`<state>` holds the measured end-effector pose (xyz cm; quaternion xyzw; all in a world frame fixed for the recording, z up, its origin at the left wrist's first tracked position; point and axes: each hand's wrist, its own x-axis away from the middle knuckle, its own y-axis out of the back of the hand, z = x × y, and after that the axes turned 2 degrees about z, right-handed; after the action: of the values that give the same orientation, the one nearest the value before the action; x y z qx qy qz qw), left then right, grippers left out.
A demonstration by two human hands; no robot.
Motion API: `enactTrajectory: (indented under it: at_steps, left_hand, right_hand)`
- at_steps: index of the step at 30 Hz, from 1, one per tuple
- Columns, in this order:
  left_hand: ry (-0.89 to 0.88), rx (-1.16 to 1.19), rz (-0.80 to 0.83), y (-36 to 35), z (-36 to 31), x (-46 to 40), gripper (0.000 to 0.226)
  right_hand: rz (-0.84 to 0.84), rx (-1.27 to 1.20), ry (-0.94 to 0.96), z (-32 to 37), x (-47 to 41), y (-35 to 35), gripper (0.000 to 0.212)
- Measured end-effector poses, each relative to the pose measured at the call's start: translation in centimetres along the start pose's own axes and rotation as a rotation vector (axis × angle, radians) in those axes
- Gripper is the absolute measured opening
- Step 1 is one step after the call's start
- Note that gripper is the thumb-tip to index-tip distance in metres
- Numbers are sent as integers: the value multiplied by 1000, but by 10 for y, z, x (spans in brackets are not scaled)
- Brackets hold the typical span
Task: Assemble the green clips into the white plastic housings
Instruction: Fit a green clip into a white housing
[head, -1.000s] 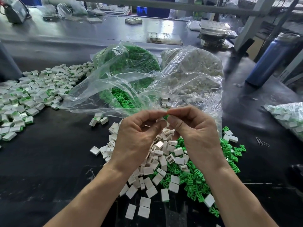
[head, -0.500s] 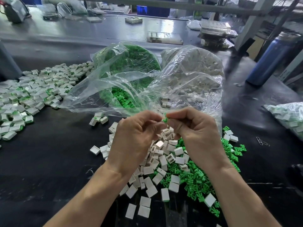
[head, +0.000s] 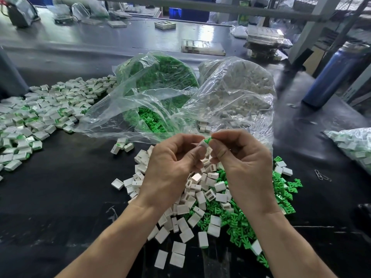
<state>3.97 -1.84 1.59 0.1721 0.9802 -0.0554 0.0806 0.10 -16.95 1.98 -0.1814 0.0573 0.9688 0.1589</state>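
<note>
Both hands up over the table (head: pixel 50 207), approx centre of view. Left hand (head: pixel 170 167) has its fingers curled, pinching a white housing (head: pixel 202 144) betw thumb and forefinger. Right hand (head: pixel 241 161) fingers also curled, pinching a green clip (head: pixel 207 140) at the tips. Clip touches the top edge of the housing; can't tell how far in it sits.

Right under the hands: loose pile of white housings (head: pixel 192 201) mixed w/ a loose pile of green clips (head: pixel 236 221), clips mostly to the right side, housings to the left and front.

Behind the hands, two clear plastic bags, mouths facing the person: bag of green clips (head: pixel 156 81) on the left, bag of white housings (head: pixel 236 87) on the right, touching each other.

Far left of table: wide spread of assembled pieces (head: pixel 40 109), white w/ green showing. Right edge: another clear bag of assembled pieces (head: pixel 353 147). Paper clips (head: pixel 322 175) lie near it. Blue bottle (head: pixel 333 73) stands upright at back right.
</note>
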Motion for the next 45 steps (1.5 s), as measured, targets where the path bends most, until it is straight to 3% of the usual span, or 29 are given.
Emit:
enactTrajectory:
  at_steps: [7, 21, 31, 36, 38, 41, 45]
  left_hand:
    - [34, 9, -2, 1, -3, 0, 4]
    - [-127, -370, 47, 17, -7, 2, 30]
    - [-19, -133, -24, 6, -7, 2, 17]
    - [-13, -134, -34, 7, -10, 1, 8]
    - [-49, -172, -46, 7, -12, 1, 9]
    - [-104, -219, -46, 5, -12, 0, 10]
    - [-138, -283, 53, -2, -11, 0, 10]
  right_hand:
    - [-4, -2, 3, 2, 0, -2, 13]
    - [141, 195, 114, 5, -2, 2, 20]
    - [136, 35, 19, 2, -1, 2, 15]
    - [94, -79, -101, 0, 3, -5, 18]
    - [88, -118, -150, 2, 3, -4, 23]
    - [138, -150, -230, 5, 3, -6, 53]
    - [157, -177, -427, 8, 5, -13, 71]
